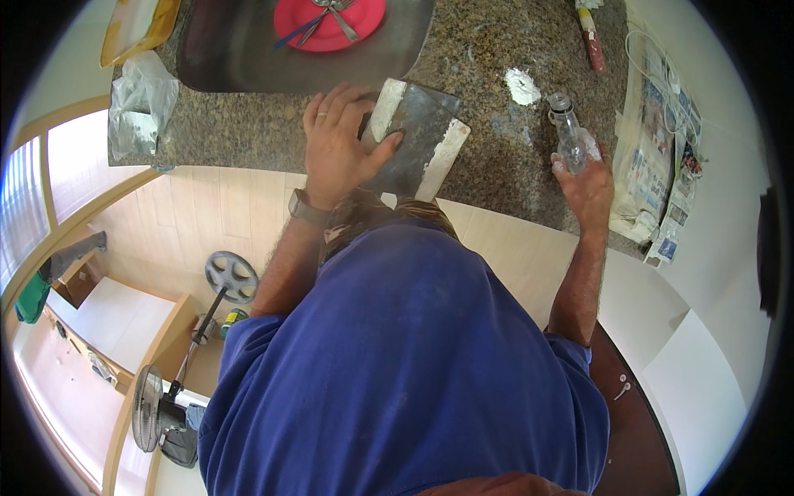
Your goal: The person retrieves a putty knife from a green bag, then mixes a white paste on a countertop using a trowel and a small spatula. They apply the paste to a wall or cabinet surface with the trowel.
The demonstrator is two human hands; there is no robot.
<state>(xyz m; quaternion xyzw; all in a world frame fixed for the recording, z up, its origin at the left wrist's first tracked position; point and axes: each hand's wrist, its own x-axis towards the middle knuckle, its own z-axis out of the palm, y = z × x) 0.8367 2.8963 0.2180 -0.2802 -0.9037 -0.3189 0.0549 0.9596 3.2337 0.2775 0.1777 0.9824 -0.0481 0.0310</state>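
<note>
Grey and white-edged, the plate (420,124) is lying right of the fingers of the left hand (339,149), which are resting spread, thumb over it, grip unclear; probably stiff, best taken by both edges. The right hand (589,178), fingers curled, is gripping the bottle (567,131), likely light, slippery, its base hiding behind them.
</note>
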